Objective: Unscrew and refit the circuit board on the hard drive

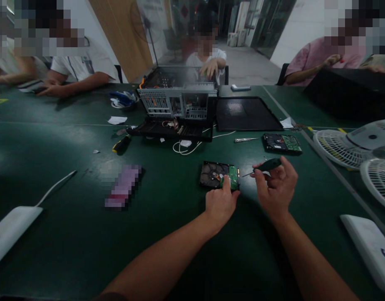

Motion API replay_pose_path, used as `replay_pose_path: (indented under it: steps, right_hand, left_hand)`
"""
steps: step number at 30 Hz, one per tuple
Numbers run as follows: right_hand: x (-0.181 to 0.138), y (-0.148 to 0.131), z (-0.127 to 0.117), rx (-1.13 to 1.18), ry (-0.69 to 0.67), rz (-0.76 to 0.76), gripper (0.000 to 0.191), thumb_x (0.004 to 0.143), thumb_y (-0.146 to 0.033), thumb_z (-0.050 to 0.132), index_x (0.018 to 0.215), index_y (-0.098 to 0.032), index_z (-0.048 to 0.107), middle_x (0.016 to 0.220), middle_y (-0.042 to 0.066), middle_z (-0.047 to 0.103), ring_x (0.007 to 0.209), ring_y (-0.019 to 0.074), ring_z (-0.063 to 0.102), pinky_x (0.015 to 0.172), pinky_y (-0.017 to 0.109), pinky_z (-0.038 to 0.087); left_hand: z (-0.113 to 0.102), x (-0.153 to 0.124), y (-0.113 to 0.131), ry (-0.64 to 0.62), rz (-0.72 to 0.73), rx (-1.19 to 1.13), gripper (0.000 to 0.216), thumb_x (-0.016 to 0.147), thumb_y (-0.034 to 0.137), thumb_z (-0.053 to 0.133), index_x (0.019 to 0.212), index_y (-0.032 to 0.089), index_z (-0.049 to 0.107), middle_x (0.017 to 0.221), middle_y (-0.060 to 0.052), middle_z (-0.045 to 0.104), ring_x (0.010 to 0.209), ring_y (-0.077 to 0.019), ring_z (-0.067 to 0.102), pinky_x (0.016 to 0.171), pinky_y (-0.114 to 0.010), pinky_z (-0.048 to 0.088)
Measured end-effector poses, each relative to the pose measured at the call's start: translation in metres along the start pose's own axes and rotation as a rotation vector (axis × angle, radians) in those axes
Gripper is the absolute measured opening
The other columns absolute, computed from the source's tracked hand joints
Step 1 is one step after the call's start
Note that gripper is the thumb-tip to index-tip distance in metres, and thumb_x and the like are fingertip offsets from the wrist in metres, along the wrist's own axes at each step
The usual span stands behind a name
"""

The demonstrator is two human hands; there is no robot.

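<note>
A slim dark-handled screwdriver is pinched in the grip of the right hand, tip aimed left. The black hard drive with a green circuit board is pressed flat on the green desk by the left hand's fingertips. With so light a hold, the drive could be pushed sideways and the tip could slip onto the board.

Site: electronics repair workshop | Surface: long green worktable | Evidence: opened computer case, loose hard drives (circuit boards up), screwdriver, fan grilles | Staffing: several seated people working around it
</note>
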State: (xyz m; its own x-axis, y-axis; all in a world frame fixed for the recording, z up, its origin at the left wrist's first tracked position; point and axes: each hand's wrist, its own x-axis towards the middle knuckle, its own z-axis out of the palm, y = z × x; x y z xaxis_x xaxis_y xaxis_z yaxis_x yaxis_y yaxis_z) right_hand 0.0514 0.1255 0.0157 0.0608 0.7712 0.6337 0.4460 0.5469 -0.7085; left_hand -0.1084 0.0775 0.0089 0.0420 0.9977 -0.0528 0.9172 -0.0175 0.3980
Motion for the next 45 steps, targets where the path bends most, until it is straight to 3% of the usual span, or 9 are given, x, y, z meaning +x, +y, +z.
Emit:
replay_pose_path:
  steps: [6,29,36,41,45]
  right_hand:
    - [-0.005,-0.002,0.006,-0.024,-0.019,-0.041,0.062,0.097,-0.027,0.069,0.148,-0.033,0.033,0.119,0.01,0.07,0.099,0.0269,0.078,0.084,0.049,0.068]
    - [-0.01,0.007,0.009,-0.051,-0.057,-0.056,0.062,0.096,-0.028,0.071,0.148,-0.03,0.038,0.119,0.009,0.073,0.099,0.0258,0.079,0.084,0.046,0.069]
    - [-0.008,0.011,0.005,-0.24,-0.01,-0.199,0.07,0.09,-0.028,0.081,0.149,-0.029,0.043,0.12,0.009,0.07,0.079,0.0198,0.076,0.073,0.039,0.067]
    - [-0.008,0.01,0.006,-0.137,-0.034,-0.256,0.071,0.094,-0.017,0.072,0.156,-0.026,0.039,0.134,0.014,0.069,0.097,0.0241,0.078,0.085,0.044,0.066]
    - [-0.005,0.011,0.006,-0.217,0.04,-0.316,0.072,0.09,-0.018,0.078,0.153,-0.027,0.044,0.122,0.01,0.071,0.092,0.0226,0.076,0.082,0.041,0.066]
  left_hand:
    - [0.002,0.001,-0.002,0.008,0.038,-0.024,0.06,0.105,0.045,0.058,0.158,0.019,0.047,0.095,-0.013,0.081,0.086,-0.0318,0.081,0.079,-0.039,0.06]
    - [0.006,0.001,-0.002,0.042,0.043,-0.025,0.059,0.104,0.046,0.058,0.155,0.018,0.051,0.094,-0.012,0.082,0.085,-0.0313,0.08,0.076,-0.039,0.06]
    - [0.005,0.0,-0.001,0.058,0.028,-0.005,0.054,0.107,0.044,0.051,0.155,0.019,0.052,0.095,-0.012,0.082,0.085,-0.03,0.081,0.078,-0.038,0.06]
    - [0.005,0.001,0.0,0.064,0.003,0.001,0.054,0.106,0.045,0.052,0.154,0.021,0.054,0.096,-0.012,0.082,0.085,-0.0298,0.081,0.078,-0.037,0.06]
    - [0.004,0.001,0.0,0.052,0.013,-0.011,0.054,0.107,0.044,0.051,0.155,0.021,0.053,0.098,-0.011,0.082,0.086,-0.0301,0.081,0.079,-0.038,0.06]
